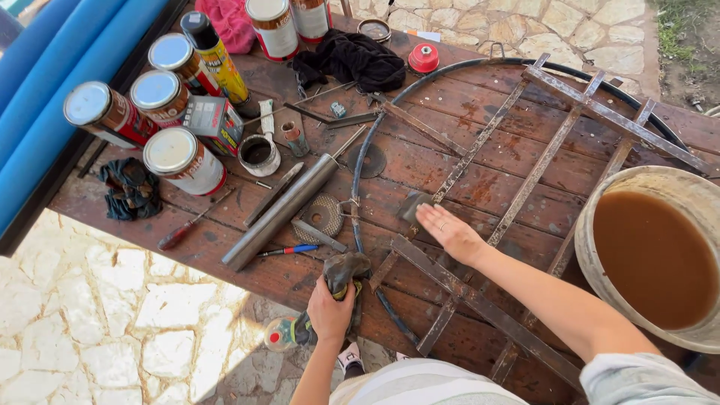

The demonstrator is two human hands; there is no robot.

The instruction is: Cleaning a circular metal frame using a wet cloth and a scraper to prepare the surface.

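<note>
step: rubbing down rusty metal frame (525, 157) on counter (225, 255) | left grip (328, 311) clenched on rag (346, 268); right grip (448, 231) spread flat on sanding pad (414, 204) | next: probably firm strokes along bar just under right grip

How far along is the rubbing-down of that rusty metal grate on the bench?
Done: little shows; no bar looks clean. In hand: the right hand presses a small dark pad on a bar of the grate, while the left hand grips a dark rag at the bench edge. Left: rust on most bars; the paint tins sit closed.
</note>
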